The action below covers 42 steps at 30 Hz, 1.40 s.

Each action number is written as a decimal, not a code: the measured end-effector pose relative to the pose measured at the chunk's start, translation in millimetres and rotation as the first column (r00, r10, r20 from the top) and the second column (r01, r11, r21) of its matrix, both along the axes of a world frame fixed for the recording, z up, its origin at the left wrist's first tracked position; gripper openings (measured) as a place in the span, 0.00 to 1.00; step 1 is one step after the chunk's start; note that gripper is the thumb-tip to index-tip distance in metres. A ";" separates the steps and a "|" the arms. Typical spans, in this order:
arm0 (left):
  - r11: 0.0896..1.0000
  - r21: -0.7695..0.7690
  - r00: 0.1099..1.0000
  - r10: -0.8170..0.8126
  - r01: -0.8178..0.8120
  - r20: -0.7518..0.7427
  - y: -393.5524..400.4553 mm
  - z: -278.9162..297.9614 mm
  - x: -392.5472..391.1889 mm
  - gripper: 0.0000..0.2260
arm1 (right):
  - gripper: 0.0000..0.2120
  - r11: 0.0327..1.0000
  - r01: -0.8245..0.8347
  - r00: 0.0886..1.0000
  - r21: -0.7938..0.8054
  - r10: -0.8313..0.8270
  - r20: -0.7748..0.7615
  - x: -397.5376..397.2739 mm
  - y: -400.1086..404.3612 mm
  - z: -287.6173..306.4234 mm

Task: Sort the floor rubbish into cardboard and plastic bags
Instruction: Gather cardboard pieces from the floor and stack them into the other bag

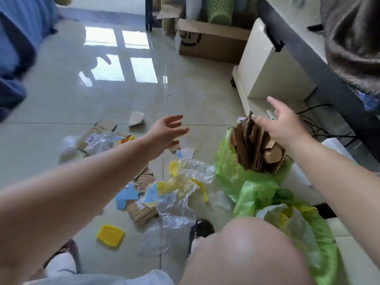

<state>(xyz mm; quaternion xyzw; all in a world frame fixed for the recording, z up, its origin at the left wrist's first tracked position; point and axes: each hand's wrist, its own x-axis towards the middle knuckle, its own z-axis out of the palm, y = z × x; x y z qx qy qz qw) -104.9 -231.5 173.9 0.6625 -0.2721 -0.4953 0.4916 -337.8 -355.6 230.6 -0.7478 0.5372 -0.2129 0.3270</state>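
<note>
Rubbish lies scattered on the tiled floor: clear plastic film [174, 206], yellow foam netting [110, 235], blue scraps [126, 195], and torn cardboard pieces [141, 212]. A flattened cardboard box [96, 132] lies further out, beside a white scrap [136, 118]. One green bag [230, 173] holds upright cardboard pieces [253, 145]. A second green bag [320, 239] near my knee holds plastic and yellow netting. My left hand [166, 130] hovers open above the rubbish, holding nothing. My right hand [281, 122] is open just above the bagged cardboard.
A large cardboard box [209, 44] stands at the back. A cream cabinet [265, 64] and black cables [320, 124] are on the right. A blue cloth [14, 48] hangs at the left. My knee [242, 251] and slippered feet fill the bottom.
</note>
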 end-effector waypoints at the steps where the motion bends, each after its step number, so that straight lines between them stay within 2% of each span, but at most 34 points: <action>1: 0.999 0.017 0.999 0.033 -0.033 0.012 16.0 2.2 16.8 0.23 | 0.34 0.998 -0.069 0.997 0.002 0.069 -0.028 15.0 8.9 10.1; 6: 0.986 0.072 0.987 0.149 -0.153 0.063 86.2 15.3 91.0 0.22 | 0.33 0.928 -0.361 0.921 0.098 0.371 -0.118 101.7 56.3 43.5; 11: 0.964 0.082 0.964 0.245 -0.253 0.100 139.3 30.4 141.9 0.21 | 0.32 0.856 -0.497 0.827 0.141 0.517 -0.220 172.0 104.4 39.2; 20: 0.959 0.103 0.962 0.254 -0.264 0.100 191.6 53.4 185.8 0.21 | 0.31 0.794 -0.547 0.775 0.264 0.600 -0.200 227.3 147.7 -0.2; 28: 0.973 0.145 0.958 0.141 -0.181 0.249 180.5 90.6 242.3 0.19 | 0.30 0.766 -0.556 0.775 0.322 0.618 -0.130 289.6 149.1 -28.6; 32: 0.964 0.200 0.965 0.129 -0.176 0.228 175.9 43.8 269.7 0.20 | 0.29 0.756 -0.536 0.729 0.375 0.639 -0.246 305.6 143.2 -75.9; 36: 0.929 0.332 0.980 0.117 -0.165 0.161 177.9 -48.6 284.9 0.21 | 0.30 0.760 -0.472 0.659 0.447 0.641 -0.394 311.5 129.5 -144.5; 39: 0.897 0.418 0.987 0.107 -0.147 0.118 183.2 -111.6 293.6 0.20 | 0.30 0.756 -0.416 0.622 0.505 0.642 -0.449 321.0 118.8 -193.5; 42: 0.864 0.484 0.970 0.016 -0.135 0.242 187.2 -164.3 305.9 0.26 | 0.32 0.760 -0.405 0.571 0.508 0.644 -0.509 336.1 107.9 -232.6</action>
